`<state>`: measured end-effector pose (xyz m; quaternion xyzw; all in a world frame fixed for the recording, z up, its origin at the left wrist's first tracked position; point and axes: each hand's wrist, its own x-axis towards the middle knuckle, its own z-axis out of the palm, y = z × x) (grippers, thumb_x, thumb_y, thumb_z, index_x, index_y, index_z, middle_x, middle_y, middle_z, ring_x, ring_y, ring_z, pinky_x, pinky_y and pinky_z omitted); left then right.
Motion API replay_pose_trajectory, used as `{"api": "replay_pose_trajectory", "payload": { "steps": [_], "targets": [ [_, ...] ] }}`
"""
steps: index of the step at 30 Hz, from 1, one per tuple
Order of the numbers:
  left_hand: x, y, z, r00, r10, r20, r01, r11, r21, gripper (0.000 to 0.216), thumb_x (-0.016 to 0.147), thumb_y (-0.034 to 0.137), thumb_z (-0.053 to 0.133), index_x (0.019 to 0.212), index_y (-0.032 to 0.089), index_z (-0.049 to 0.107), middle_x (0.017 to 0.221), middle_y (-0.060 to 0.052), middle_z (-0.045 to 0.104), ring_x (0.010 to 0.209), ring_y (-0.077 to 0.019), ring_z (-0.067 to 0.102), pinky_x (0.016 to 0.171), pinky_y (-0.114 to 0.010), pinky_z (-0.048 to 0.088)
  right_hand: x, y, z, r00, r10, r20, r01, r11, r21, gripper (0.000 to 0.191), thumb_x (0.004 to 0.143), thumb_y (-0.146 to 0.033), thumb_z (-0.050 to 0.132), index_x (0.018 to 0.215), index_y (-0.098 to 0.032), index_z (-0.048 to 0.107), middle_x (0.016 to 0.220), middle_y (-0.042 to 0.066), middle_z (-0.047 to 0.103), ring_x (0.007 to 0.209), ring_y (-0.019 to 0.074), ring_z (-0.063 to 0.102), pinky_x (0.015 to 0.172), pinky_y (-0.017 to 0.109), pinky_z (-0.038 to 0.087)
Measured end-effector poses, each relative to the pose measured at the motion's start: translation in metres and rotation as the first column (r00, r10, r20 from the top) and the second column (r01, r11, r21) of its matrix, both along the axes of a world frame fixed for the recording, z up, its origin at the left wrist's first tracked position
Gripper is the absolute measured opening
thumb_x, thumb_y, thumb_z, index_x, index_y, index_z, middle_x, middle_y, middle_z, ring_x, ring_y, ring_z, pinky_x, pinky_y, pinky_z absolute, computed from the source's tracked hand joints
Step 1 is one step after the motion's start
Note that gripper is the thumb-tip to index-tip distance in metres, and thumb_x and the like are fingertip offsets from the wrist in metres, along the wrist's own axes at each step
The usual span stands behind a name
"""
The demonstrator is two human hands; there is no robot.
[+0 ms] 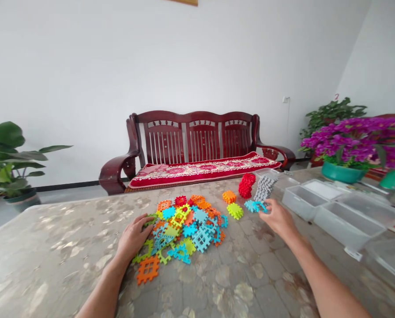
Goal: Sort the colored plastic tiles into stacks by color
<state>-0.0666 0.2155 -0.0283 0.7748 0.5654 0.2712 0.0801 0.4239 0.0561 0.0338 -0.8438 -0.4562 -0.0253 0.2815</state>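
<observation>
A heap of plastic interlocking tiles (pixel 180 225) in orange, blue, lime and red lies on the table. My left hand (pixel 134 234) rests at the heap's left edge, its fingers apart and touching the lime tiles there. Farther right, my right hand (pixel 278 218) pinches a blue tile (pixel 261 206) between thumb and fingers. That tile is beside a small group of blue tiles (pixel 250 205). Close by stand a red stack (pixel 246 185) and a tilted grey stack (pixel 265 188). An orange stack (pixel 229 196) and a lime stack (pixel 235 211) lie between the heap and my right hand.
Clear plastic bins (pixel 346 221) stand on the right of the patterned table (pixel 68 247). Behind them is a teal pot (pixel 344 172) with purple flowers. A wooden bench (pixel 197 137) with a red cushion is beyond the table. A leafy plant (pixel 13 159) stands at left.
</observation>
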Motion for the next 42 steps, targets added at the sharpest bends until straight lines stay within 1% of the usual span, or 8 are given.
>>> {"api": "replay_pose_trajectory", "payload": {
  "steps": [18, 22, 24, 26, 28, 31, 38, 42],
  "targets": [
    [-0.001, -0.002, -0.001, 1.000, 0.023, 0.007, -0.023, 1.000, -0.003, 0.041, 0.084, 0.044, 0.050, 0.113, 0.027, 0.074, 0.134, -0.005, 0.064, 0.122, -0.0261, 0.061, 0.109, -0.038, 0.043, 0.004, 0.037, -0.003, 0.975, 0.092, 0.203, -0.042, 0.970, -0.238, 0.041, 0.085, -0.032, 0.058, 0.123, -0.016, 0.058, 0.109, 0.014, 0.073, 0.099, 0.0284, 0.069, 0.071, 0.030, 0.043],
    [0.000, -0.004, 0.001, 1.000, 0.027, -0.002, -0.028, 0.999, -0.020, 0.042, 0.084, 0.044, 0.050, 0.114, 0.027, 0.074, 0.136, -0.005, 0.063, 0.122, -0.0256, 0.061, 0.109, -0.038, 0.043, -0.007, 0.030, -0.001, 0.971, 0.115, 0.210, -0.083, 0.984, -0.159, 0.036, 0.088, -0.032, 0.058, 0.122, -0.020, 0.061, 0.113, 0.012, 0.073, 0.098, 0.0274, 0.069, 0.072, 0.031, 0.045],
    [0.001, -0.005, 0.002, 1.000, 0.022, -0.006, -0.022, 0.999, -0.033, 0.044, 0.085, 0.045, 0.049, 0.116, 0.025, 0.073, 0.137, -0.007, 0.062, 0.122, -0.0263, 0.061, 0.109, -0.039, 0.042, -0.026, 0.026, -0.001, 0.965, 0.201, 0.169, -0.189, 0.979, -0.081, 0.029, 0.088, -0.029, 0.059, 0.115, -0.023, 0.065, 0.110, 0.008, 0.074, 0.095, 0.0241, 0.069, 0.074, 0.030, 0.047],
    [0.001, -0.005, 0.004, 1.000, 0.021, -0.008, -0.021, 0.999, -0.040, 0.047, 0.085, 0.045, 0.048, 0.118, 0.023, 0.072, 0.138, -0.009, 0.061, 0.123, -0.0271, 0.060, 0.109, -0.040, 0.042, -0.049, 0.023, -0.005, 0.919, 0.381, 0.100, -0.378, 0.924, -0.047, 0.023, 0.085, -0.025, 0.061, 0.108, -0.024, 0.068, 0.105, 0.005, 0.074, 0.090, 0.0210, 0.069, 0.077, 0.030, 0.049],
    [0.002, -0.006, 0.005, 1.000, 0.025, -0.012, -0.025, 0.999, -0.039, 0.047, 0.085, 0.045, 0.047, 0.119, 0.022, 0.072, 0.138, -0.010, 0.062, 0.123, -0.0277, 0.060, 0.109, -0.041, 0.042, -0.072, 0.023, -0.011, 0.819, 0.570, 0.057, -0.568, 0.821, -0.048, 0.021, 0.081, -0.022, 0.066, 0.102, -0.023, 0.069, 0.109, 0.005, 0.073, 0.092, 0.0203, 0.068, 0.082, 0.031, 0.050],
    [0.003, -0.008, 0.008, 0.999, 0.024, -0.025, -0.025, 0.999, -0.032, 0.046, 0.085, 0.044, 0.048, 0.118, 0.023, 0.072, 0.137, -0.008, 0.062, 0.122, -0.0269, 0.061, 0.109, -0.040, 0.043, -0.094, 0.024, -0.019, 0.711, 0.697, 0.093, -0.694, 0.717, -0.065, 0.018, 0.081, -0.015, 0.067, 0.097, -0.021, 0.070, 0.115, 0.006, 0.069, 0.107, 0.0221, 0.063, 0.095, 0.034, 0.048],
    [0.007, -0.014, 0.014, 0.999, 0.029, -0.032, -0.030, 0.999, -0.028, 0.043, 0.085, 0.040, 0.050, 0.117, 0.023, 0.073, 0.137, -0.008, 0.063, 0.121, -0.0260, 0.061, 0.109, -0.038, 0.043, -0.098, 0.024, -0.028, 0.608, 0.737, 0.295, -0.728, 0.666, -0.162, 0.012, 0.088, -0.010, 0.058, 0.092, -0.019, 0.065, 0.104, 0.007, 0.069, 0.100, 0.0231, 0.063, 0.091, 0.036, 0.048],
    [0.008, -0.014, 0.014, 0.999, 0.033, -0.034, -0.034, 0.999, -0.021, 0.043, 0.085, 0.039, 0.050, 0.118, 0.022, 0.073, 0.135, -0.009, 0.063, 0.121, -0.0263, 0.062, 0.108, -0.038, 0.043, -0.099, 0.018, -0.024, 0.615, 0.724, 0.313, -0.721, 0.677, -0.149, 0.011, 0.090, -0.011, 0.054, 0.091, -0.020, 0.060, 0.099, 0.006, 0.068, 0.095, 0.0223, 0.063, 0.086, 0.035, 0.047]
  ]
}}
